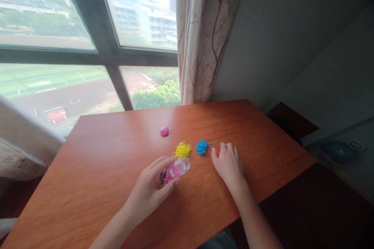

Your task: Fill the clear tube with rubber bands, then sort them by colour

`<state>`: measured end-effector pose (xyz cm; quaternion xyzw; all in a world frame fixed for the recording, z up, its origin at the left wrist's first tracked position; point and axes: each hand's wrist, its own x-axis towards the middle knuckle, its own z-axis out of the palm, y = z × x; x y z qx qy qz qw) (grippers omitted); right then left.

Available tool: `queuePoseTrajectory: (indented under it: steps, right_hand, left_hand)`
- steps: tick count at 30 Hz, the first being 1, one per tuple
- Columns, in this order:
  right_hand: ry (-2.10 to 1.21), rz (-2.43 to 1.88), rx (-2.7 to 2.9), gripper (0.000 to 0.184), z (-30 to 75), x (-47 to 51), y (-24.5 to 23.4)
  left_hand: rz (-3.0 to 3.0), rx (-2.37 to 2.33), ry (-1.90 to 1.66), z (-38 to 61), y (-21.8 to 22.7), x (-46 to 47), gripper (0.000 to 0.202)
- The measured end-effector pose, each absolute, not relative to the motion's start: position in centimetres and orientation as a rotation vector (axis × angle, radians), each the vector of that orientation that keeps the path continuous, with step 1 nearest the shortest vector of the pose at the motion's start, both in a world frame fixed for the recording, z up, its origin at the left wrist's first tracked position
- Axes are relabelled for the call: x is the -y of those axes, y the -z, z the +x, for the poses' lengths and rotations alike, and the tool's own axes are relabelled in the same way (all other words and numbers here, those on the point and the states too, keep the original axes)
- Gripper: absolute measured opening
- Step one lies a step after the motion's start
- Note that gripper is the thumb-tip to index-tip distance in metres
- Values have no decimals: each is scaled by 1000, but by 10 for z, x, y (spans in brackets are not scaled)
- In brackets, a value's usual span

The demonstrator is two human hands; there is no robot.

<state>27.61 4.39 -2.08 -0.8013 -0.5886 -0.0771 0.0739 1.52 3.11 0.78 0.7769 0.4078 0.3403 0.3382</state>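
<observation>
My left hand [152, 188] is wrapped round a small clear bottle [175, 170] with pink bands inside, held tilted on its side just above the wooden table [111, 171]. My right hand [228, 162] rests on the table with its fingers curled over something red [217, 152], mostly hidden. A yellow pile of small bands [182, 149] lies just beyond the bottle's mouth. A blue pile [201, 147] sits between the yellow pile and my right hand. A pink cap [164, 130] lies farther back.
A window [87, 27] runs along the table's far edge, with a patterned curtain [204, 35] hanging at its right. A grey wall stands behind the table's right part. A blue object [336, 151] lies on a low surface at the far right.
</observation>
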Motion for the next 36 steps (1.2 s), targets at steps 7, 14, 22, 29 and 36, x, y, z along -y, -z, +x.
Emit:
queuePoseTrajectory:
  steps: [7,14,22,29,36]
  right_hand:
    - [404,-2465,1753,30,261,-47,27]
    - [475,-2427,1824,28,270,-47,38]
    - [466,-2327,1988,26,279,-45,44]
    - [242,-2158,1985,31,297,-52,51]
    - [-27,-1934,1833,36,316,-61,55]
  left_hand:
    - [2028,-1056,-893,14,-8,-30,33]
    - [2009,-1054,-900,15,-11,-29,32]
    - [2020,-1001,-893,16,-10,-28,33]
    - [2020,-989,-847,16,-13,-27,32]
    - [2021,-977,-834,16,-12,-27,33]
